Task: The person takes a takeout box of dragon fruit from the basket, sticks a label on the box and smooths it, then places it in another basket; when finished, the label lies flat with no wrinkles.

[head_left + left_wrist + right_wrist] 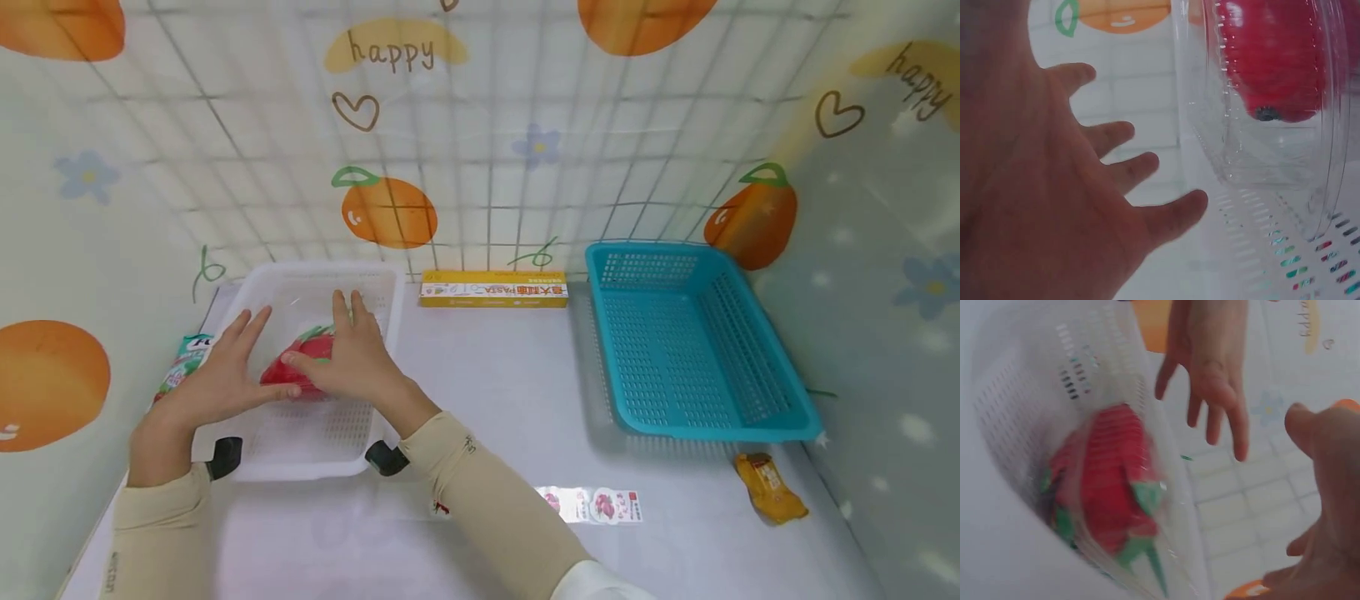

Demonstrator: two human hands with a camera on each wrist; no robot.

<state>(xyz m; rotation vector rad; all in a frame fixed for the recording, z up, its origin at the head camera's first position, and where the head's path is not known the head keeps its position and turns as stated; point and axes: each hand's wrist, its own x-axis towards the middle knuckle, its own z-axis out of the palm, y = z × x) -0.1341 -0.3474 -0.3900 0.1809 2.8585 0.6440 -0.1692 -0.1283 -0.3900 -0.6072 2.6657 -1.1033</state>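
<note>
A clear plastic box (1241, 153) with red, green-tipped dragon fruit (272, 371) inside sits in the white basket (315, 472) at the left of the table. My left hand (223, 372) is over the basket's left side, its fingers spread and thumb pointing inward. Over the fruit in the head view is my right hand (356, 350), with fingers extended and thumb reaching left. Both wrist views show gaps between the hands and the box. In the right wrist view the fruit (1110, 481) shows through the clear plastic.
A turquoise basket (652, 358) stands at the right, with a small orange-brown packet (771, 490) in front. A yellow pasta box (493, 290) lies against the back. Beside the white basket is a green packet (182, 362). A printed label strip (615, 506) lies near the front.
</note>
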